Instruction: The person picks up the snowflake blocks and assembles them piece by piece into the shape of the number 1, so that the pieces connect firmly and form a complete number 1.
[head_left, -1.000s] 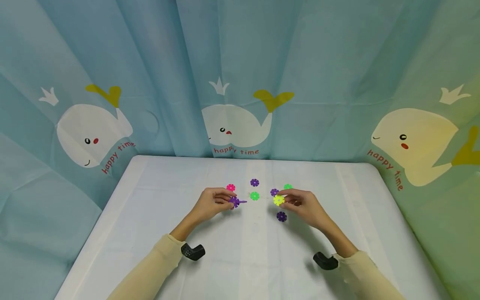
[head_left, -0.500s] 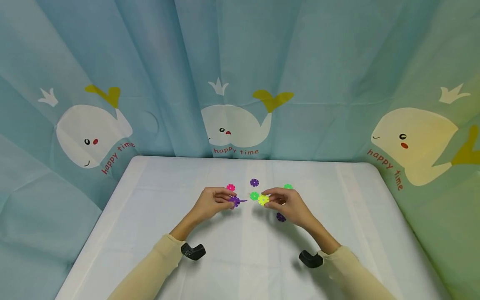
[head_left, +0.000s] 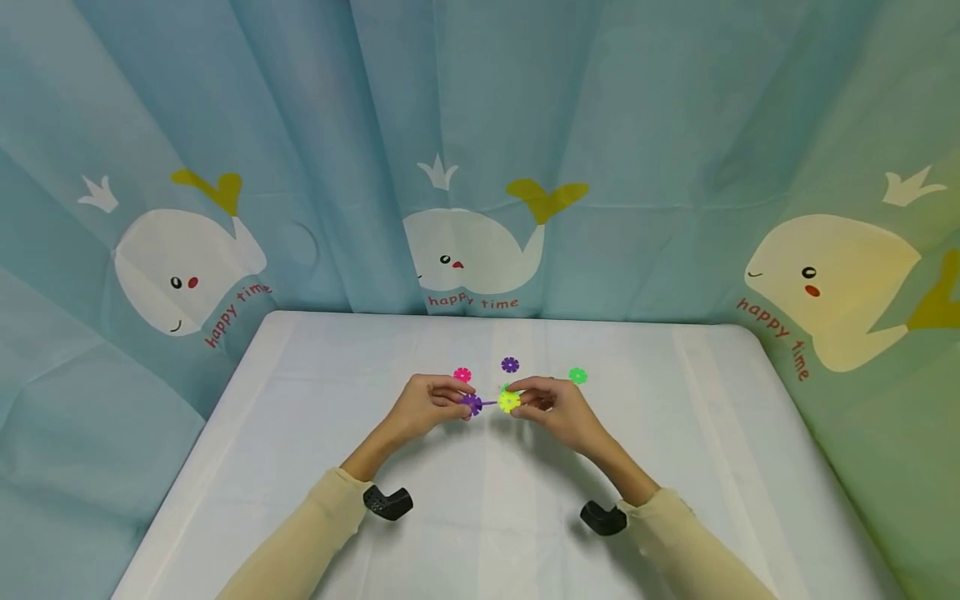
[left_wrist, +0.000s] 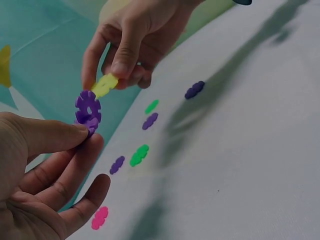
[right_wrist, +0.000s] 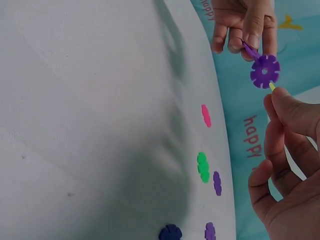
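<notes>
Two interlocked purple snowflake discs (left_wrist: 88,106) stand at right angles to each other, and my left hand (head_left: 431,407) pinches one of them between thumb and fingers. A yellow snowflake disc (head_left: 510,402) is pinched by its edge in my right hand (head_left: 558,410). In both wrist views the yellow disc's rim is right at the rim of the outer purple disc, close to its slots. Both hands are raised over the middle of the white table (head_left: 450,533). My left fingers partly cover the nearer purple disc.
Loose discs lie on the table: pink (head_left: 462,375), purple (head_left: 510,365) and green (head_left: 577,376). Another green disc (left_wrist: 139,155) is mostly behind my right hand in the head view, with purple (left_wrist: 150,121) and dark purple (left_wrist: 194,90) ones nearby. A whale-print curtain (head_left: 645,250) stands behind.
My right hand has carried the yellow disc leftward to the purple pair. The left hand has stayed nearly still, holding the purple discs.
</notes>
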